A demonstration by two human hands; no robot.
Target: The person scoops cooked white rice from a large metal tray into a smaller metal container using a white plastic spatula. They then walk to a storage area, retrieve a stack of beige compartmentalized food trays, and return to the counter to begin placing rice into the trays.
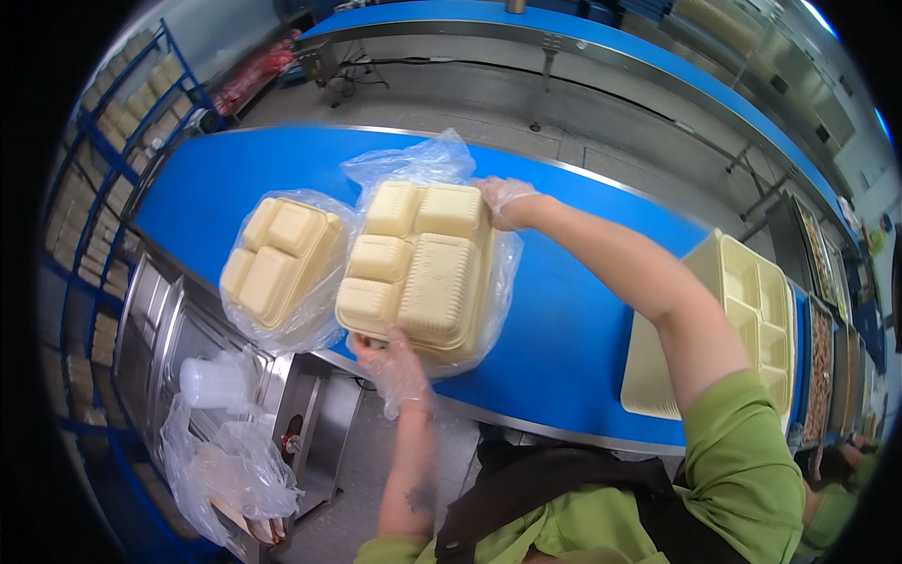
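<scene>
A stack of cream compartment food trays [440, 282] sits bottom-up on the blue conveyor belt [564, 310], partly inside a clear plastic bag [416, 166]. My left hand [396, 370], in a clear disposable glove, grips the near edge of the stack, with the thumb on top. My right hand [504, 201], gloved likewise, holds the far right corner; some of its fingers are hidden behind the trays. To the left lies a smaller stack of cream compartment trays [278, 261], also in a clear plastic bag.
On the right a tall stack of cream compartment trays [757, 310] rests on the belt. A steel cart [158, 338] at left carries translucent plastic containers [215, 381] and crumpled bags [236, 469]. Behind runs another blue conveyor [486, 15]. Food pans [817, 374] and people are at far right.
</scene>
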